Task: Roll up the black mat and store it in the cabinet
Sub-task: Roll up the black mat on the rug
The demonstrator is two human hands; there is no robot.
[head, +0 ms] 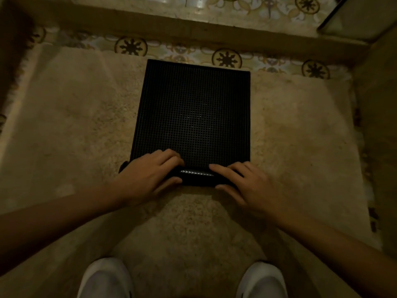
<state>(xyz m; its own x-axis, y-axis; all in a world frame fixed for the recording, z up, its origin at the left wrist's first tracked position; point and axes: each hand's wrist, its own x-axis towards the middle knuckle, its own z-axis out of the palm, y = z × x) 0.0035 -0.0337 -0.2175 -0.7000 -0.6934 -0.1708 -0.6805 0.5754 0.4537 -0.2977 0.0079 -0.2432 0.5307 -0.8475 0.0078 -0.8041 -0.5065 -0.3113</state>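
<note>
A black gridded mat (193,108) lies flat on a beige rug, its far edge reaching the patterned tiles. Its near edge is curled into a short roll (197,176) across the mat's width. My left hand (150,171) grips the left part of that roll, fingers over the top and thumb under the near side. On the right part my right hand (240,181) holds the roll the same way. Both hands cover the roll's ends. No cabinet interior shows in this view.
The shaggy beige rug (75,130) covers most of the floor. Patterned tiles (227,59) run along its far side below a raised step (193,29). A dark-framed panel (354,20) stands at the top right. My two white shoes (105,278) are at the bottom.
</note>
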